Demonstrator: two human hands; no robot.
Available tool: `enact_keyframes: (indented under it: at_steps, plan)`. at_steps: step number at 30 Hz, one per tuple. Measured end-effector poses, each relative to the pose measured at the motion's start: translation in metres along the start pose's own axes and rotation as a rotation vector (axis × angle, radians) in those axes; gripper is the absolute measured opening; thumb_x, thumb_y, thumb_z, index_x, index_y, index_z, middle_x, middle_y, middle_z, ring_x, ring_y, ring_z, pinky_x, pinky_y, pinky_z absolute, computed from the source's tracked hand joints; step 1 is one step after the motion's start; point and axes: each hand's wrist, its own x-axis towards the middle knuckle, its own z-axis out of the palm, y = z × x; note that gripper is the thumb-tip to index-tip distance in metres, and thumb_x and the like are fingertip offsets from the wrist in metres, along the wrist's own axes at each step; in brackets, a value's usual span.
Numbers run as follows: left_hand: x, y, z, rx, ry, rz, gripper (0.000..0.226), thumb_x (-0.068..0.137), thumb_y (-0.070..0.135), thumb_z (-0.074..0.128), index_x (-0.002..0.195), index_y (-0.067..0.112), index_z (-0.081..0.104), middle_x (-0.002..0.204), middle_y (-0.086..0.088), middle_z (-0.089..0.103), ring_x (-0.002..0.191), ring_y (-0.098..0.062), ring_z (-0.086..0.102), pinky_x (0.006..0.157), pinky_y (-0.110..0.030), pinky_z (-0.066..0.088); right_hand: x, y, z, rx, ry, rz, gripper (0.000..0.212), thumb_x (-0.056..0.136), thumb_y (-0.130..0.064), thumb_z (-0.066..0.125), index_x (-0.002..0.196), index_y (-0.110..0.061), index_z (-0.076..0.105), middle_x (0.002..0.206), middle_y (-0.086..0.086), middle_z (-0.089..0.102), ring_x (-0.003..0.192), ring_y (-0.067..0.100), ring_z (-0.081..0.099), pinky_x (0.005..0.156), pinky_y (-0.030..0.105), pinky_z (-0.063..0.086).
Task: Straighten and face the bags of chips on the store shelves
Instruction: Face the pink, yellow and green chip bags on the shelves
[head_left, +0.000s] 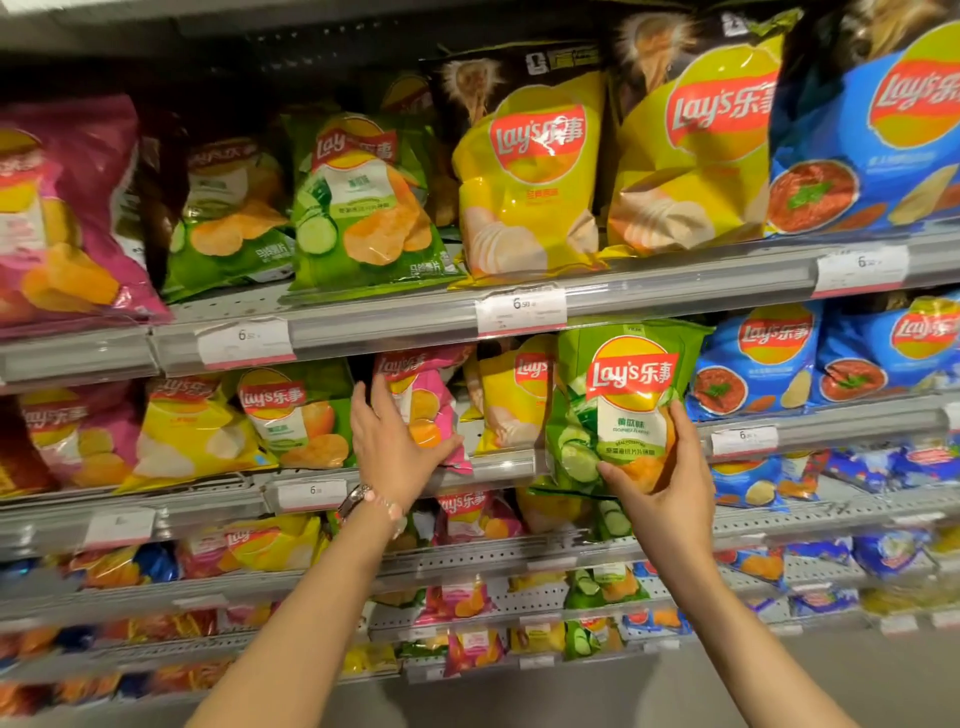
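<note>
Right hand (662, 478) grips a green cucumber bag (613, 405) from below, holding it upright and label-out before the second shelf (415, 470), probably to slot it in, while the left hand (395, 441), fingers straight, presses the pink bag (426, 410) aside, seemingly clearing room.

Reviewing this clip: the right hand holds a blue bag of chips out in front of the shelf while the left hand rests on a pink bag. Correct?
Not quite. In the head view the bag gripped by the right hand is a green bag, not blue. The left hand does rest on the pink bag.
</note>
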Motion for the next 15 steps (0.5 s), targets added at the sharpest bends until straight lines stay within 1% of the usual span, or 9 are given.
enact_keyframes:
  at_steps: [2, 3, 4, 6, 7, 9, 12, 15]
  plan:
    - [0.008, -0.010, 0.000, -0.004, -0.077, -0.064, 0.130, 0.056, 0.053, 0.086, 0.150, 0.005, 0.011, 0.154, -0.023, 0.015, 0.143, -0.034, 0.014, 0.115, -0.044, 0.019, -0.007, -0.003, 0.006, -0.024, -0.022, 0.004, 0.093, 0.070, -0.029, 0.083, 0.145, -0.034, 0.029, 0.142, -0.004, 0.044, 0.130, 0.020, 0.040, 0.103, 0.048, 0.040]
    - [0.013, -0.013, 0.000, -0.012, -0.116, -0.086, 0.133, 0.055, 0.053, 0.086, 0.151, 0.005, 0.009, 0.154, -0.022, 0.017, 0.143, -0.034, 0.015, 0.115, -0.044, 0.020, -0.009, -0.005, 0.008, -0.043, -0.027, -0.003, 0.093, 0.069, -0.030, 0.083, 0.145, -0.034, 0.029, 0.141, -0.003, 0.045, 0.129, 0.021, 0.040, 0.102, 0.047, 0.040]
    - [0.016, -0.015, 0.000, -0.032, -0.155, -0.102, 0.133, 0.054, 0.052, 0.087, 0.150, 0.005, 0.009, 0.153, -0.022, 0.022, 0.142, -0.035, 0.020, 0.114, -0.044, 0.025, -0.010, -0.007, 0.010, -0.057, -0.030, -0.012, 0.093, 0.069, -0.030, 0.082, 0.146, -0.033, 0.029, 0.141, -0.003, 0.045, 0.128, 0.021, 0.041, 0.102, 0.047, 0.040]
    - [0.022, -0.017, 0.001, -0.112, -0.205, -0.109, 0.128, 0.053, 0.047, 0.090, 0.149, 0.006, 0.015, 0.142, -0.020, 0.039, 0.133, -0.036, 0.035, 0.105, -0.045, 0.037, -0.013, -0.011, 0.014, -0.063, -0.044, -0.027, 0.093, 0.070, -0.030, 0.082, 0.146, -0.030, 0.030, 0.141, -0.001, 0.046, 0.128, 0.022, 0.042, 0.102, 0.048, 0.041]
    - [0.024, -0.017, 0.001, -0.149, -0.212, -0.110, 0.125, 0.053, 0.045, 0.090, 0.148, 0.008, 0.017, 0.136, -0.018, 0.046, 0.127, -0.035, 0.042, 0.100, -0.045, 0.043, -0.014, -0.012, 0.016, -0.059, -0.052, -0.032, 0.093, 0.070, -0.030, 0.082, 0.146, -0.028, 0.030, 0.141, 0.000, 0.046, 0.128, 0.023, 0.042, 0.102, 0.049, 0.041]
    - [0.024, -0.018, 0.001, -0.194, -0.208, -0.119, 0.121, 0.054, 0.043, 0.090, 0.147, 0.010, 0.020, 0.131, -0.015, 0.050, 0.120, -0.033, 0.050, 0.094, -0.046, 0.048, -0.017, -0.015, 0.020, -0.062, -0.054, -0.038, 0.093, 0.069, -0.029, 0.083, 0.146, -0.026, 0.030, 0.141, 0.001, 0.046, 0.129, 0.022, 0.042, 0.102, 0.047, 0.042]
    - [0.022, -0.018, -0.001, -0.272, -0.172, -0.116, 0.111, 0.055, 0.044, 0.090, 0.143, 0.014, 0.028, 0.127, -0.010, 0.053, 0.116, -0.029, 0.053, 0.092, -0.045, 0.049, -0.021, -0.018, 0.026, -0.083, -0.038, -0.053, 0.094, 0.069, -0.027, 0.083, 0.146, -0.025, 0.031, 0.140, 0.001, 0.047, 0.128, 0.022, 0.041, 0.099, 0.038, 0.039]
    - [0.019, -0.019, -0.010, -0.396, -0.157, -0.081, 0.096, 0.055, 0.042, 0.090, 0.133, 0.019, 0.039, 0.119, -0.005, 0.059, 0.110, -0.025, 0.057, 0.091, -0.046, 0.050, -0.025, -0.021, 0.031, -0.098, -0.004, -0.050, 0.093, 0.069, -0.025, 0.083, 0.146, -0.024, 0.031, 0.139, 0.003, 0.048, 0.127, 0.022, 0.042, 0.100, 0.038, 0.039]
